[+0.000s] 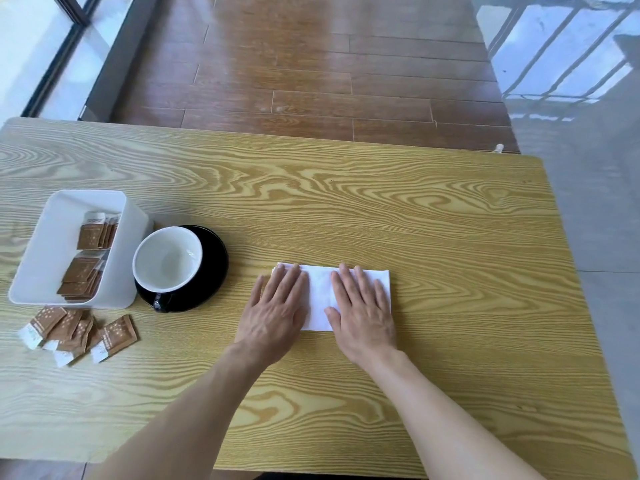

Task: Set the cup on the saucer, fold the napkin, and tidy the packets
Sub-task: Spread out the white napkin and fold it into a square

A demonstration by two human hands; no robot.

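Pressing the fold: left hand (273, 308) and right hand (360, 311) flat, fingers spread, on white napkin (320, 299) at frame centre | lower left: loose packets (79, 336) await binning in white box (74, 249); cup (168, 259) sits on saucer (211, 268) | wood-grain table (415, 220), plank floor (311, 64) above.

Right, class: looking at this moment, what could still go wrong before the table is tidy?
1. Both hands, left hand and right hand, press flat on the napkin; lifting unevenly could let the fold spring open or skew.
2. The cup sits off-centre on the saucer, close against the white box; reaching for the box could knock it.
3. The loose packets overlap in a heap, so a quick grab might scatter them.
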